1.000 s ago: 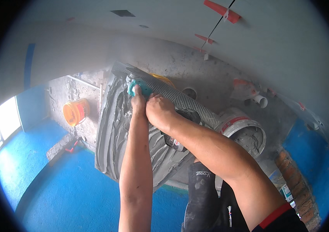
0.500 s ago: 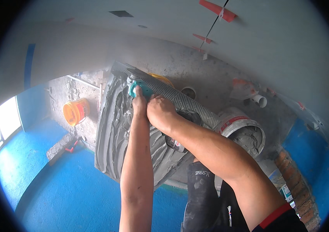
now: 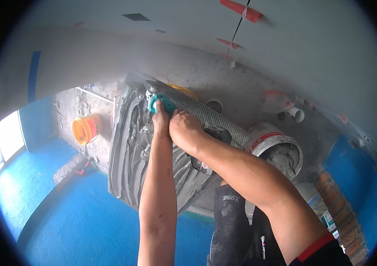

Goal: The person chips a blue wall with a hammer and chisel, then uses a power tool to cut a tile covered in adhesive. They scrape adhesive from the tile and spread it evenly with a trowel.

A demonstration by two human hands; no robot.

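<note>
Large tile slab, standing on edge, taken as landmark: grey adhesive is seen combed in ridges over most of its visible face; the lower right part is hidden behind the forearms, so coverage there cannot be judged. Spreading judged well advanced, not finished. Mortar bucket sits right of the slab, partly filled. Orange bucket stands left of it. Notched trowel is laid against the slab's upper right; left hand and right hand are both clamped on its teal handle.
</note>
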